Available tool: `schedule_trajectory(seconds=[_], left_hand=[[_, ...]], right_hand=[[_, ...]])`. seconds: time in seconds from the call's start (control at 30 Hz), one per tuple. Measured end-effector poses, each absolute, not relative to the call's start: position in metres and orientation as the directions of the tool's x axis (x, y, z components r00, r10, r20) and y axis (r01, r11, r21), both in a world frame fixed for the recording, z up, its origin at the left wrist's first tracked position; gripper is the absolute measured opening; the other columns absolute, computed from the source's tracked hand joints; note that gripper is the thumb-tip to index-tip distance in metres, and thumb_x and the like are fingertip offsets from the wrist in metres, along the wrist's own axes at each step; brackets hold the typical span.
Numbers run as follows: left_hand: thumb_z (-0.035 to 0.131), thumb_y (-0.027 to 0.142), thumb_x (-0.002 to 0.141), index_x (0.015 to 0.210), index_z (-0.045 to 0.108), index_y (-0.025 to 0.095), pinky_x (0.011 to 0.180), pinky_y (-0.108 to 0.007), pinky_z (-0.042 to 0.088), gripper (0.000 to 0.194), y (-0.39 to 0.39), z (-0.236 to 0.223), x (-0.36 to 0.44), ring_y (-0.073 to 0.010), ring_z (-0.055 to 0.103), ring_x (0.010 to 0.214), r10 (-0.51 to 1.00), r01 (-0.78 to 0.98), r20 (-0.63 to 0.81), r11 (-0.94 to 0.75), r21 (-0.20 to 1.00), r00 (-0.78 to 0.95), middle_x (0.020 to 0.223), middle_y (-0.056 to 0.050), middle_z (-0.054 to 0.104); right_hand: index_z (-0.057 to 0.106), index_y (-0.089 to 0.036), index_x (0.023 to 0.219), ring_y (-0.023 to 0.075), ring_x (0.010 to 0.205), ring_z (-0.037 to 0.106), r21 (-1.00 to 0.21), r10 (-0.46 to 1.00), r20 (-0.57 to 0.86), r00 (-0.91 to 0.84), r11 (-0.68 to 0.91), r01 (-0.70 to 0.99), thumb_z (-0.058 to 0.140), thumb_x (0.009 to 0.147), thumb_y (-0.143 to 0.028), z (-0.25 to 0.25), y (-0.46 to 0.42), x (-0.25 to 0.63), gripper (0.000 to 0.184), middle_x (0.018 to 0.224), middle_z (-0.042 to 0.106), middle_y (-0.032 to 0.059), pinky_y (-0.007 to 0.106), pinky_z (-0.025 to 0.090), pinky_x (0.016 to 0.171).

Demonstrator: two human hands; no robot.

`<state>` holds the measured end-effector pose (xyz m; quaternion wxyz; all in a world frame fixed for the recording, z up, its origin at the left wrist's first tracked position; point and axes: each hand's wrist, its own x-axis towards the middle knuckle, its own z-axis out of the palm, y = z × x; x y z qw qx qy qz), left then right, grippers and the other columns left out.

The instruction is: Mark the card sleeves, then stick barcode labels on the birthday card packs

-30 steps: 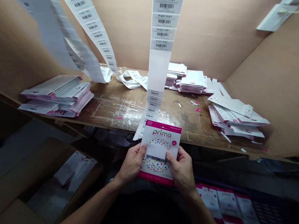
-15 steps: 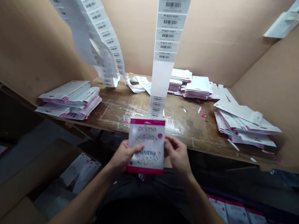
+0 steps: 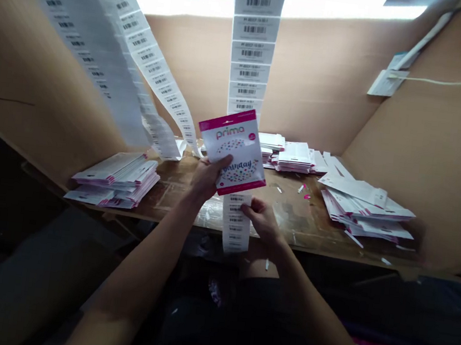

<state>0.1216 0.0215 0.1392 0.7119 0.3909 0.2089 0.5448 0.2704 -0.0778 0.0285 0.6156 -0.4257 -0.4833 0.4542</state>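
Observation:
A white packet with pink bands, printed "prima" and "birthday", is tilted in my left hand, thumb across its front. It covers part of a long hanging strip of barcode labels. Below the packet the strip's lower end hangs past the table's front edge. My right hand pinches the right edge of that lower end between thumb and fingers.
Stacks of white and pink packets lie on the wooden table: a left stack, back stacks and a right stack. More label strips hang at left. A power socket is on the right wall.
My left hand has raised the packet up and forward, tilting it. My right hand has left the packet's edge and taken hold of the label strip. The view has tipped upward.

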Motion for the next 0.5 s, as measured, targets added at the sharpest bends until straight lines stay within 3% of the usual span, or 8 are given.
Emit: schedule_trajectory(seconds=[0.13,0.2,0.33,0.43,0.5], left_hand=[[0.095,0.018,0.066,0.103,0.074,0.011,0.102,-0.058,0.060,0.043,0.013,0.154,0.143,-0.0366,0.077,0.106,0.941,-0.629,0.112,0.123,0.767,0.320,0.099,-0.014,0.082],[0.094,0.016,0.067,0.107,0.073,0.011,0.103,-0.059,0.059,0.045,0.006,0.161,0.147,-0.0366,0.076,0.109,0.945,-0.635,0.081,0.148,0.758,0.318,0.100,-0.014,0.082],[0.093,0.014,0.070,0.109,0.072,0.010,0.103,-0.061,0.059,0.045,-0.003,0.171,0.144,-0.0368,0.076,0.110,0.950,-0.619,0.006,0.199,0.760,0.312,0.103,-0.015,0.082],[0.092,0.014,0.070,0.107,0.073,0.010,0.102,-0.061,0.059,0.041,-0.005,0.175,0.139,-0.0374,0.076,0.109,0.951,-0.616,-0.015,0.211,0.759,0.307,0.101,-0.015,0.082],[0.092,0.013,0.071,0.106,0.073,0.009,0.102,-0.060,0.060,0.041,-0.006,0.176,0.137,-0.0373,0.076,0.109,0.953,-0.617,-0.018,0.211,0.759,0.304,0.099,-0.015,0.082]], right_hand=[[0.050,-0.029,0.107,0.0203,0.078,0.072,-0.928,0.940,0.226,0.255,0.288,-0.238,0.082,0.080,-0.042,0.053,-0.110,0.267,0.043,0.089,0.076,-0.0016,0.033,0.059,0.071],[0.048,-0.031,0.109,0.0186,0.074,0.070,-0.920,0.907,0.270,0.324,0.342,-0.191,0.079,0.083,-0.041,0.065,-0.115,0.266,0.042,0.090,0.076,-0.0027,0.031,0.058,0.067],[0.066,-0.026,0.102,0.0196,0.076,0.069,-0.906,0.836,0.422,0.351,0.389,0.166,0.071,0.088,-0.033,0.074,-0.116,0.270,0.017,0.088,0.075,0.0010,0.033,0.057,0.070],[0.073,-0.025,0.099,0.0193,0.074,0.069,-0.793,0.770,0.561,0.303,0.396,0.462,0.067,0.089,-0.026,0.075,-0.118,0.275,0.013,0.088,0.076,0.0028,0.034,0.057,0.075],[0.074,-0.025,0.095,0.0178,0.070,0.067,-0.711,0.730,0.633,0.257,0.417,0.566,0.065,0.089,-0.022,0.076,-0.120,0.277,0.011,0.084,0.075,0.0020,0.033,0.056,0.074]])
